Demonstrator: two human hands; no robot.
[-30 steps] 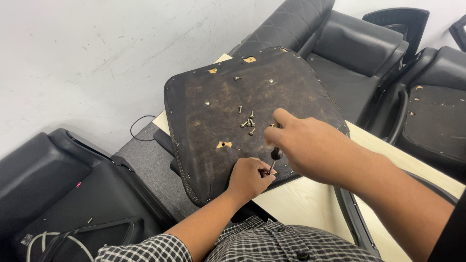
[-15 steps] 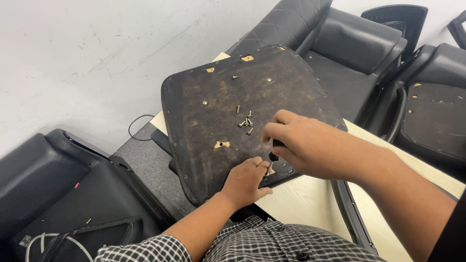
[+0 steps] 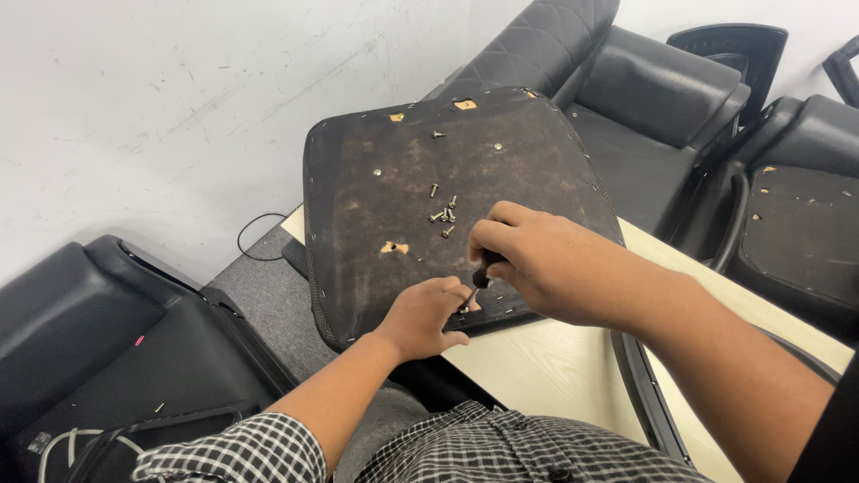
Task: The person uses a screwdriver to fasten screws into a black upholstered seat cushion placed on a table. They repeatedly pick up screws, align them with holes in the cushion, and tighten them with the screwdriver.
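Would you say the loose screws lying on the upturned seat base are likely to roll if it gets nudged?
Probably: the screws lie loose on a seat base that looks tilted. Its rough, fabric-like surface may slow them. They look small and light, so easily scattered.

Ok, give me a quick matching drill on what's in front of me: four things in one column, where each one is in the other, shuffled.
Things:
1. screwdriver
2. loose screws
3. left hand
4. cable

Places:
A. on the floor by the wall
B. in the right hand
C. at the near edge of the seat base
D. in a cluster mid-panel

Pairs: 1-B, 2-D, 3-C, 4-A
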